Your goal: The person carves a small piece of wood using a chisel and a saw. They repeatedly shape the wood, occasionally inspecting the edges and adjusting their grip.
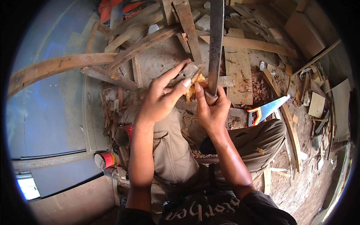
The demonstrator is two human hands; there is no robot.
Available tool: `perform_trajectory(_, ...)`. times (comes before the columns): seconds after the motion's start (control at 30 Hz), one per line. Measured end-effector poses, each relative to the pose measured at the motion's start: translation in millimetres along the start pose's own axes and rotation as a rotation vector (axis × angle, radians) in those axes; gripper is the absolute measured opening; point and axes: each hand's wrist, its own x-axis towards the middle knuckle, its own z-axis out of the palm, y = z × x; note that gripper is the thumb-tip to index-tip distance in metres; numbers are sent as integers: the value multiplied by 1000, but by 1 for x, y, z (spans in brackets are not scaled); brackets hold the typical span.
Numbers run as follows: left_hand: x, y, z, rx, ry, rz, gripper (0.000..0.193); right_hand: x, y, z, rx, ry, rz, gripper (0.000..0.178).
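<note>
A short block of weathered wood (189,71) is gripped in my left hand (159,98), fingers over its far side and thumb along its near side. The block's right end is broken into pale yellow splinters (195,83). My right hand (213,110) is wrapped round the handle of a machete (216,45), whose long dark blade points away from me, almost straight up the view. The thumb of that hand reaches to the splintered wood, touching or nearly touching it. Most of the machete's handle is hidden in my fist.
A handsaw (268,109) with an orange and black handle lies to the right of my knee. Long planks (249,43) and crossed timbers (150,45) lie ahead. Tins (107,159) stand at left beside a grey panel (56,112). Wood chips (258,84) and offcuts (317,105) litter the ground.
</note>
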Motion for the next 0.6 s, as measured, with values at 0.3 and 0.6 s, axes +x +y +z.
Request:
perform_trajectory(0.3, 6, 4, -11, 74, -312, 19, 51, -9, -4, -27, 568, -172, 340, 17)
perform_trajectory(0.6, 4, 4, -1, -33, -184, -109, 50, -11, -13, -25, 243, -139, 255, 22)
